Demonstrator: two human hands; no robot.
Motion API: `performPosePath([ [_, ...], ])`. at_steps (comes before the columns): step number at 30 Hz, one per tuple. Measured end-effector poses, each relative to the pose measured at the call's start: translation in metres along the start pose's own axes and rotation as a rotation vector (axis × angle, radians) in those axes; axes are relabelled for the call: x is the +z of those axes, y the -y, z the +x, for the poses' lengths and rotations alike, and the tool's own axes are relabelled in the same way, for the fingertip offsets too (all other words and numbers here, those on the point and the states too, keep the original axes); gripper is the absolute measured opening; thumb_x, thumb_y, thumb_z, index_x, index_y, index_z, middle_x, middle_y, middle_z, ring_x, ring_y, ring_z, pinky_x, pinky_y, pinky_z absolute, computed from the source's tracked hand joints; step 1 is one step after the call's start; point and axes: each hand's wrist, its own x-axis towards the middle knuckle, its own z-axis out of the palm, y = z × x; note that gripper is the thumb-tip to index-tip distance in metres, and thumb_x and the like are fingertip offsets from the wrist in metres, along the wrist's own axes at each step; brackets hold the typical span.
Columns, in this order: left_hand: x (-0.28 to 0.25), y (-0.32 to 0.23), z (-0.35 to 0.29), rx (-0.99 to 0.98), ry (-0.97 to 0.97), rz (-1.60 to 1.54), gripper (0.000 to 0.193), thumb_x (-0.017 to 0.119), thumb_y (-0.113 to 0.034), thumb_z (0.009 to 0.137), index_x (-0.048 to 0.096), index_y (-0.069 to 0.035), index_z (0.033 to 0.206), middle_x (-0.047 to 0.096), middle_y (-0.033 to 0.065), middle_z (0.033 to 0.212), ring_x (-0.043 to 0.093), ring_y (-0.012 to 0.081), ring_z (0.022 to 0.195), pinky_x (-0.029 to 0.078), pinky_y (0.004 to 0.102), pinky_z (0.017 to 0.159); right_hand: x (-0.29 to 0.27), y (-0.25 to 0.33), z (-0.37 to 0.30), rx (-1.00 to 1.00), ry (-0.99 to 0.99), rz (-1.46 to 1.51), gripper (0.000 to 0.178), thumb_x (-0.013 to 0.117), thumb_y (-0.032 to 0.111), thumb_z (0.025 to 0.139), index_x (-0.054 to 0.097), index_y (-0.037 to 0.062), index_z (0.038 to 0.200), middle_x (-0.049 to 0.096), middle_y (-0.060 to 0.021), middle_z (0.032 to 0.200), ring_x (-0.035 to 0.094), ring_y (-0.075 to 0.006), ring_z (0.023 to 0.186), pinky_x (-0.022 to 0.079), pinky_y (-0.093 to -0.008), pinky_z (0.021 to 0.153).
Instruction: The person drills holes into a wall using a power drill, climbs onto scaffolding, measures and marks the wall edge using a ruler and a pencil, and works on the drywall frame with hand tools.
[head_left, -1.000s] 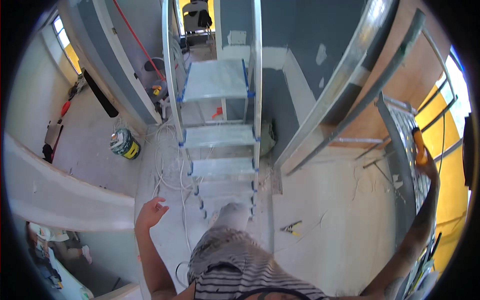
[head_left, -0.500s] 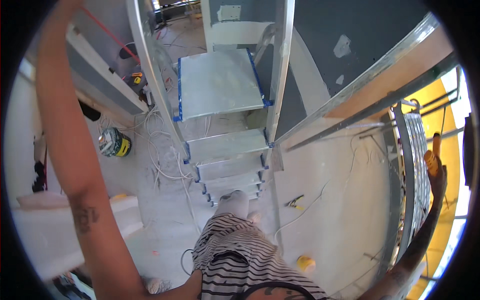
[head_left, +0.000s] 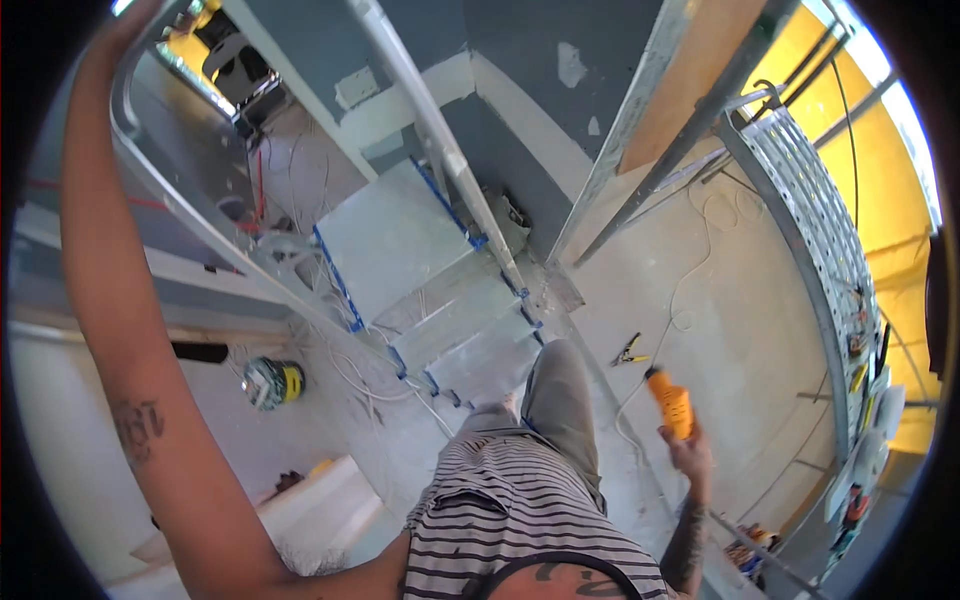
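My left arm reaches up to the far left, where my left hand (head_left: 128, 22) is beside the curved top of a metal stepladder rail (head_left: 122, 95). Its fingers are cut off and I cannot tell their grip. My right hand (head_left: 690, 455) is closed round the lower end of an orange handheld power tool (head_left: 674, 408) with dark slots and a black tip pointing away. Below and ahead, the stepladder has a wide top platform (head_left: 395, 245) and lower steps (head_left: 485, 355) edged with blue tape. My legs are at the lower steps, one knee bent forward.
Black-and-yellow pliers (head_left: 628, 350) lie on the floor at right. A tub with a yellow label (head_left: 272, 383) stands left among white cables (head_left: 355, 385). A perforated metal scaffold deck (head_left: 800, 190) borders the right. A dark pole (head_left: 690, 135) leans near the grey wall (head_left: 630, 40).
My view has turned, tilting the stepladder leftward. My right hand has come inward from the scaffold side with the orange tool. A bent knee now shows at the steps.
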Motion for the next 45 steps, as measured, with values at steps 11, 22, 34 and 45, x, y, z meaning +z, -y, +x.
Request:
performPosePath([
  [11, 0.012, 0.003, -0.026, 0.064, -0.089, 0.154, 0.071, 0.036, -0.077, 0.084, 0.057, -0.01, 0.071, 0.041, -0.001, 0.047, 0.037, 0.0085, 0.039, 0.029, 0.0244, 0.041, 0.182, -0.278, -0.036, 0.526, 0.556, 0.478, 0.037, 0.073, 0.032, 0.082, 0.061, 0.0069, 0.106, 0.063, 0.0003, 0.082, 0.057, -0.0103, 0.067, 0.046, -0.0281, 0.058],
  [22, 0.015, 0.019, -0.018, -0.124, 0.037, 0.2, 0.073, 0.043, -0.065, 0.091, 0.059, 0.005, 0.078, 0.052, 0.0132, 0.058, 0.054, 0.0284, 0.06, 0.041, 0.0427, 0.064, 0.08, -0.106, 0.077, 0.333, 0.549, 0.202, 0.046, 0.078, 0.033, 0.077, 0.059, 0.0047, 0.108, 0.061, -0.0007, 0.086, 0.056, -0.0112, 0.072, 0.047, -0.029, 0.062],
  [34, 0.027, -0.001, -0.047, 0.055, -0.266, 0.379, 0.061, 0.044, -0.052, 0.094, 0.061, 0.001, 0.071, 0.062, 0.0243, 0.074, 0.06, 0.044, 0.077, 0.045, 0.051, 0.069, -0.019, 0.202, 0.122, -0.254, 0.334, -0.083, 0.067, 0.074, 0.045, 0.08, 0.051, 0.0076, 0.131, 0.064, -0.0088, 0.103, 0.062, -0.0221, 0.084, 0.051, -0.0343, 0.074],
  [45, 0.017, -0.015, -0.052, 0.063, 0.025, 0.393, 0.051, 0.039, -0.052, 0.095, 0.062, -0.007, 0.092, 0.068, 0.0193, 0.083, 0.064, 0.0416, 0.079, 0.05, 0.0524, 0.071, -0.056, 0.329, -0.038, -0.35, 0.261, 0.153, 0.062, 0.083, 0.032, 0.073, 0.059, 0.0044, 0.123, 0.068, -0.0098, 0.111, 0.061, -0.0171, 0.101, 0.048, -0.0352, 0.089],
])
